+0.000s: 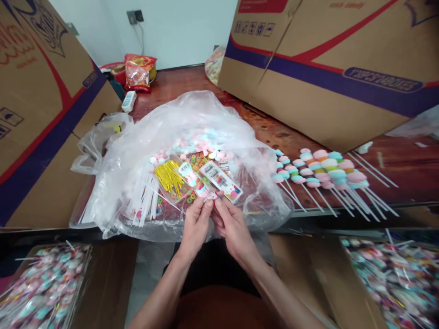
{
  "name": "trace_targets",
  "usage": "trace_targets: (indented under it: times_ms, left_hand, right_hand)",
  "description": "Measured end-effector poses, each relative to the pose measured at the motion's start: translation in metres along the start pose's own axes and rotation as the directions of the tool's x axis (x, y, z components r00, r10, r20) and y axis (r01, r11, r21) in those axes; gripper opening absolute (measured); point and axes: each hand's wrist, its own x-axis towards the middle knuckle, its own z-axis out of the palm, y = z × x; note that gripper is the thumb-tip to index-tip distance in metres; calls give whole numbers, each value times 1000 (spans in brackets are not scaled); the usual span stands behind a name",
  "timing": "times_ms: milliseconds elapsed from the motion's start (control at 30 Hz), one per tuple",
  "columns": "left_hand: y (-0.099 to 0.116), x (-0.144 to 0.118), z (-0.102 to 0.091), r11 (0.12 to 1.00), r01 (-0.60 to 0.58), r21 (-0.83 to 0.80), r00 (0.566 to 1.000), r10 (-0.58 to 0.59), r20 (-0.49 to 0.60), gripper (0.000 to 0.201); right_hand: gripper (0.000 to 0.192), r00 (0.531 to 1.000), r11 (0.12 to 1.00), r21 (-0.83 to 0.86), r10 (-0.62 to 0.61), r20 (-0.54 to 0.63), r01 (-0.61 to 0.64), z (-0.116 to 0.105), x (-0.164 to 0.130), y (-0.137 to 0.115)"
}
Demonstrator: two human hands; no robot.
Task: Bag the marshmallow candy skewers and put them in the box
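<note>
My left hand (197, 218) and my right hand (230, 219) meet at the table's front edge, thumbs and fingers pinched together. Between their fingertips is a small white-and-red printed plastic wrapper (211, 196), mostly covered by the fingers. Just beyond lie a clear printed packet (194, 178) with pastel contents and a stack of white printed bags (221, 180). Yellow twist ties (169, 177) sit in a clear tray to the left, near white sticks (146, 201). Colourful ring candies (199, 161) and loose pastel marshmallows (171, 145) lie behind, partly under a big clear plastic bag (202, 109).
Marshmallow skewers (320, 169) lie on the right of the wooden table (178, 82). Large cardboard boxes stand left (41, 114) and right (325, 68). Below the table edge, a left box (44, 278) and a right box (398, 274) hold wrapped candies. A red packet (137, 72) sits at the back.
</note>
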Motion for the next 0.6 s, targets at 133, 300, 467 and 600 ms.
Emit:
trace_targets:
  times_ms: [133,300,467,600]
  left_hand:
    - [18,-9,-14,978,13,-207,1000,-16,-12,29]
    - [36,-17,-46,903,-91,-421,988,28,-153,21]
    - [43,-17,-74,898,-288,-333,919,161,-359,21]
    - [38,-16,-82,926,-210,-313,932,92,-352,25]
  right_hand:
    - [43,985,984,107,130,116,-142,24,0,-3]
    - [36,868,935,-354,190,459,-17,50,8,-21]
    - [23,907,177,-893,10,421,413,86,49,-39]
    - [24,949,-114,-944,-26,315,310,114,82,-32]
